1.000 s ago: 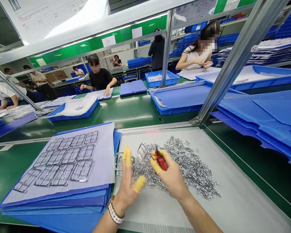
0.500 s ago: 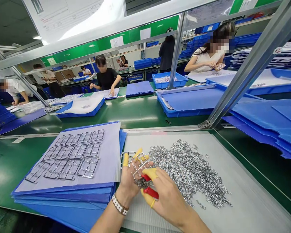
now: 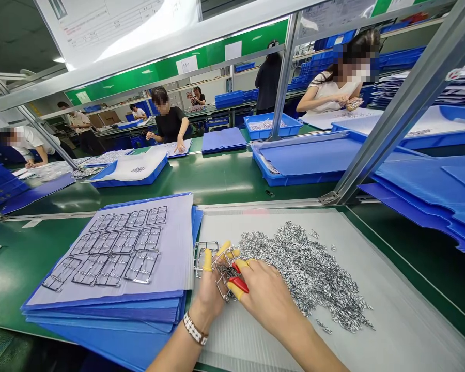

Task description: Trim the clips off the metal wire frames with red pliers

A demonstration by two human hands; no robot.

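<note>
My left hand (image 3: 206, 299), with yellow finger cots on it, holds a small silver metal frame (image 3: 219, 283) up in its fingers. In my right hand (image 3: 269, 295) is a pair of cutting pliers with red handles (image 3: 238, 284); their jaws are at the frame and partly hidden by fingers. Behind my left fingers another metal frame (image 3: 198, 254) lies at the white sheet's left edge. Right of my hands spreads a large pile of small silver metal pieces (image 3: 306, 274). Several similar frames with lettering lie in rows on a pale sheet (image 3: 170, 274) to the left.
Blue sheets (image 3: 139, 341) are stacked beneath the pale sheet. A metal post (image 3: 395, 98) rises at the right, near more blue sheets (image 3: 422, 181). Blue trays (image 3: 290, 178) stand on the green bench (image 3: 217, 175) beyond, where several people sit at work.
The pliers have moved up and over the frame, and my right hand has turned with them. The frame is tilted differently, and my left fingers have curled more around it.
</note>
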